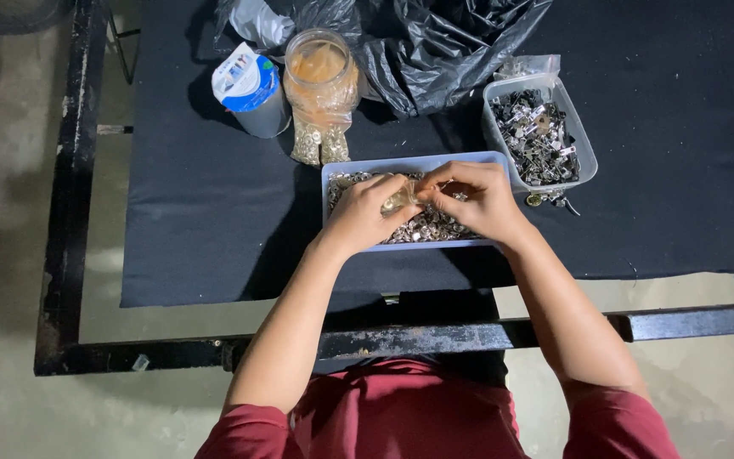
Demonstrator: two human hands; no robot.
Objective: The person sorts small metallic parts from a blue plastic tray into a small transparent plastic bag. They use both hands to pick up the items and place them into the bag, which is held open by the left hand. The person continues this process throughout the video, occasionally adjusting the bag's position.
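My left hand point(365, 212) and my right hand point(474, 200) meet over a flat pale tray point(414, 159) filled with several small silvery metal parts. Between the fingertips of both hands I pinch a small shiny metal piece point(401, 201). The hands hide the middle of the tray. A second clear tub point(580, 143) to the right holds darker metal clips, just beyond my right hand.
A clear jar point(319, 64) with a bag of small metal parts under it, a grey cup with a printed lid point(250, 88) and a crumpled black plastic bag point(435, 42) lie at the back of the black table top point(197, 212). The black metal table frame point(70, 212) borders the concrete floor.
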